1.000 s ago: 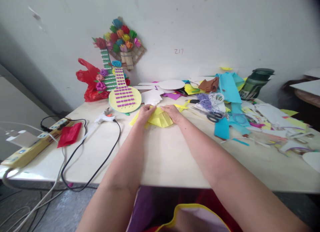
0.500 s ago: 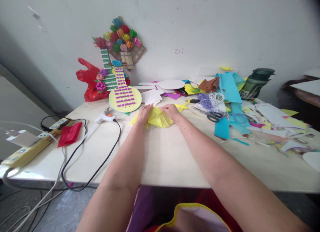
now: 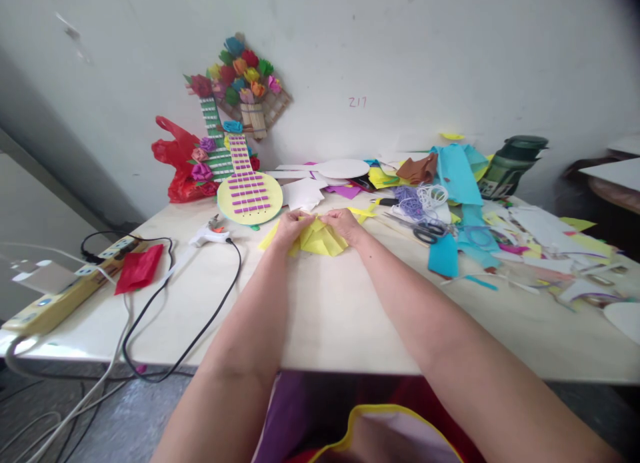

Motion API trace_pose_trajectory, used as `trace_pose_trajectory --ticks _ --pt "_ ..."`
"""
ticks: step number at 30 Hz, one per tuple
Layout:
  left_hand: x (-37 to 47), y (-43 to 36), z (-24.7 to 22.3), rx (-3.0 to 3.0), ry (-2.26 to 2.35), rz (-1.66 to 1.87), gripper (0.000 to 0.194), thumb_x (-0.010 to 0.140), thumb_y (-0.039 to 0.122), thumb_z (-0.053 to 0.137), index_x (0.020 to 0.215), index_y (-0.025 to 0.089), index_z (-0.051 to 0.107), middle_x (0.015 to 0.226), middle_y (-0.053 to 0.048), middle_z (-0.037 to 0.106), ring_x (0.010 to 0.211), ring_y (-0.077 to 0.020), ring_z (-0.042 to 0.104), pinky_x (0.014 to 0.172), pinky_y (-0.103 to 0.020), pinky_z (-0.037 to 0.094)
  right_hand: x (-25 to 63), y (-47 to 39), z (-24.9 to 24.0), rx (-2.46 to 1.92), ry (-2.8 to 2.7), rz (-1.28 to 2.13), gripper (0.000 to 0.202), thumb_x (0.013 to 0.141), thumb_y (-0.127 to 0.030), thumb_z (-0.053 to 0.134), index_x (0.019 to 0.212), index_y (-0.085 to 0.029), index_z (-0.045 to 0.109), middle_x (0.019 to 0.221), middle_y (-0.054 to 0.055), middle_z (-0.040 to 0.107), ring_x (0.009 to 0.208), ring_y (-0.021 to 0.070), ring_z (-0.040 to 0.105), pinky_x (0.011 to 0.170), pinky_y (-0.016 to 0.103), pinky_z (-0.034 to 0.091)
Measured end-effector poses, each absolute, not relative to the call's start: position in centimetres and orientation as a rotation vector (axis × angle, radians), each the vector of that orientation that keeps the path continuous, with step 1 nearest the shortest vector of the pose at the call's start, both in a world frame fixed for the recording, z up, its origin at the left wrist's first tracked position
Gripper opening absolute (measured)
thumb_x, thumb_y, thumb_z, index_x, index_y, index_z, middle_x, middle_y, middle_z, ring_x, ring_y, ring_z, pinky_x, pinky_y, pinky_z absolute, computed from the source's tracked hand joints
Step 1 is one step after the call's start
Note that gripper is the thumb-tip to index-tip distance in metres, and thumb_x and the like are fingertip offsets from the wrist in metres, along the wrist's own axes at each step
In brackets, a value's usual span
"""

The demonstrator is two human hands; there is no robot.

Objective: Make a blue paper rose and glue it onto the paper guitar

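A piece of yellow crepe paper is held between my two hands at the middle of the table, its lower edge hanging in creases. My left hand pinches its upper left part, thumb and fingers pressed together. On the upper right side, my right hand grips the same paper with closed fingertips close to the left ones. More yellow paper shows behind both hands. Just beyond, a yellow banjo-shaped paper craft with purple strips leans upright, beside white paper pieces.
A glue gun with a black cord lies left, near a power strip and red paper. Right are scissors, yarn, blue crepe paper, paper scraps and a green bottle. Paper flowers stand against the wall.
My left thumb and fingertips have shifted right along the paper's top edge, closer to my right hand. The paper is gathered more between them; my right hand stays nearly in place.
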State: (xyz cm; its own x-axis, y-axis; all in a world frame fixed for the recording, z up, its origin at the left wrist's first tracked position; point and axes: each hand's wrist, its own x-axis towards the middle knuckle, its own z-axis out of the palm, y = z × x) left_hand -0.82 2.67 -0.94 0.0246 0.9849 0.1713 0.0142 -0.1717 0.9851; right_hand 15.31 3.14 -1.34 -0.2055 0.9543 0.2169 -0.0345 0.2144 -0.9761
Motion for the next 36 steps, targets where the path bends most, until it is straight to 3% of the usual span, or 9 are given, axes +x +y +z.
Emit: trace_pose_trajectory --ticks 14,19,25,30,36 --pt "-0.6 3.2 -1.4 1.402 1.075 1.276 0.034 0.053 0.040 0.075 0.071 0.014 0.062 0.058 -0.001 0.060 0.054 -0.0130 0.057 0.052 -0.024 0.044 15.4 3.6 -1.6 -0.959 -1.446 1.137 0.018 0.060 -0.032 0.068 0.064 -0.015 0.066 0.059 -0.001 0.063 0.055 0.0125 0.057 0.055 0.024 0.044" --pt "-0.6 3.5 -1.2 1.307 1.134 1.409 0.037 0.052 0.043 0.074 0.069 0.013 0.060 0.057 0.000 0.059 0.052 -0.0107 0.054 0.050 -0.022 0.042 15.5 3.5 -1.3 -0.864 -1.299 1.292 0.033 0.063 -0.047 0.067 0.074 -0.016 0.064 0.066 0.001 0.066 0.059 0.0140 0.061 0.057 0.025 0.047" --pt "-0.9 3.9 -1.0 0.945 1.151 1.739 0.039 0.055 0.045 0.072 0.072 0.015 0.055 0.055 0.003 0.056 0.047 -0.0078 0.051 0.047 -0.021 0.038 15.9 3.2 -0.4 -0.820 -1.157 1.571 0.052 0.073 -0.065 0.049 0.080 -0.014 0.057 0.065 0.008 0.067 0.055 0.0172 0.063 0.047 0.026 0.048" --pt "-0.6 3.9 -1.1 0.839 1.146 1.855 0.039 0.055 0.046 0.071 0.073 0.015 0.054 0.055 0.004 0.055 0.047 -0.0070 0.050 0.047 -0.020 0.038 15.1 2.9 -0.5 -0.792 -1.223 1.621 0.034 0.074 -0.046 0.063 0.082 -0.014 0.054 0.069 0.009 0.069 0.057 0.0160 0.064 0.047 0.022 0.048" --pt "-0.1 3.7 -1.5 0.945 1.060 1.796 0.038 0.054 0.043 0.073 0.069 0.015 0.054 0.054 0.003 0.054 0.046 -0.0073 0.049 0.045 -0.020 0.038 14.0 3.1 -1.0 -0.998 -1.128 1.343 0.009 0.076 -0.021 0.062 0.078 -0.013 0.059 0.056 0.001 0.065 0.047 0.0106 0.059 0.042 0.018 0.042"
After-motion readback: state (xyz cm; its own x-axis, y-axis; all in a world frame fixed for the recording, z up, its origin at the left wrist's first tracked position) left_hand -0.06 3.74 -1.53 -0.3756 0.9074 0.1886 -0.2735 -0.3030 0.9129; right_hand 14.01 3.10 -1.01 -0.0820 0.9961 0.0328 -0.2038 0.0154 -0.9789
